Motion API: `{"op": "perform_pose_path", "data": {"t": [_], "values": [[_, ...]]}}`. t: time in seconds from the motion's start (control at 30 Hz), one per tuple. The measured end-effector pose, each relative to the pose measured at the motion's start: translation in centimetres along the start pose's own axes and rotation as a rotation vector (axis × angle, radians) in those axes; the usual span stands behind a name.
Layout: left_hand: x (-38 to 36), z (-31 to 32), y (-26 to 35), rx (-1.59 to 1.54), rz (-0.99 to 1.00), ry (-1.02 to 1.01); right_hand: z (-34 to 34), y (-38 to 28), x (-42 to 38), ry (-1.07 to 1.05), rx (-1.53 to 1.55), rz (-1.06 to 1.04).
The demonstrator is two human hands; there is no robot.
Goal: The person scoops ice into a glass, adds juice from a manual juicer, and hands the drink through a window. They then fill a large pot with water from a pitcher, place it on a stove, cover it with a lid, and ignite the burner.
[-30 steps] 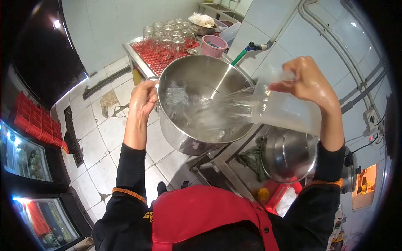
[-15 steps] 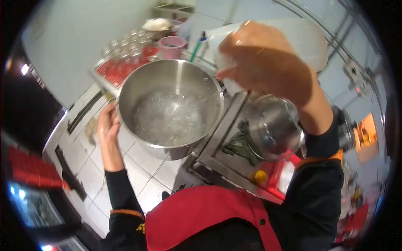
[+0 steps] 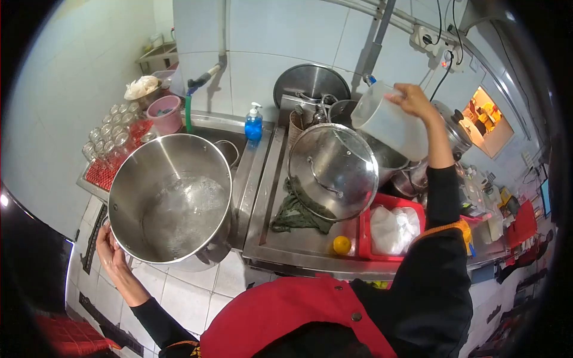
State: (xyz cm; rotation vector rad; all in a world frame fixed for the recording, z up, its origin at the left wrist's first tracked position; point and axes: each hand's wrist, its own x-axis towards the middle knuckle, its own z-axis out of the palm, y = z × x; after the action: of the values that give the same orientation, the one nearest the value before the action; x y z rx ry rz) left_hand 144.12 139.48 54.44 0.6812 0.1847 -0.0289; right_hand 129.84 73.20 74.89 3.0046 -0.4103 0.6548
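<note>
A large steel stockpot (image 3: 218, 230) with clear water (image 3: 185, 206) in it stands at the left, over the sink's edge. My left hand (image 3: 113, 256) is closed at the near left side of the pot, where its side handle is mostly hidden by the fingers. My right hand (image 3: 415, 101) grips a translucent white plastic jug (image 3: 388, 122) by its upper end. The jug is tilted, held up over the steel pots at the right, and what it contains cannot be made out.
On the counter lie a glass lid (image 3: 325, 170), a dark green cloth (image 3: 298, 212), an orange fruit (image 3: 341, 245) and a red tray (image 3: 364, 238) with plastic bags. A blue soap bottle (image 3: 253, 124), pink bucket (image 3: 165, 116) and several glass jars (image 3: 107, 140) stand behind.
My view has turned to the right. My right hand and the jug have moved right, away from the stockpot. My left hand stays at the pot's side.
</note>
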Motion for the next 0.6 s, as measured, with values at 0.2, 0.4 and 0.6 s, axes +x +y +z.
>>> {"op": "perform_pose_path", "data": {"t": [0.2, 0.4, 0.6], "values": [[-0.1, -0.1, 0.1, 0.076, 0.049, 0.047, 2.3, 0.0, -0.5, -0.026, 0.07, 0.025], [-0.3, 0.4, 0.1, 0.094, 0.053, 0.049, 2.1, 0.1, -0.4, -0.309, 0.144, 0.373], [-0.5, 0.7, -0.1, 0.065, 0.063, 0.075, 7.8, 3.3, -0.3, -0.274, 0.164, 0.289]]}}
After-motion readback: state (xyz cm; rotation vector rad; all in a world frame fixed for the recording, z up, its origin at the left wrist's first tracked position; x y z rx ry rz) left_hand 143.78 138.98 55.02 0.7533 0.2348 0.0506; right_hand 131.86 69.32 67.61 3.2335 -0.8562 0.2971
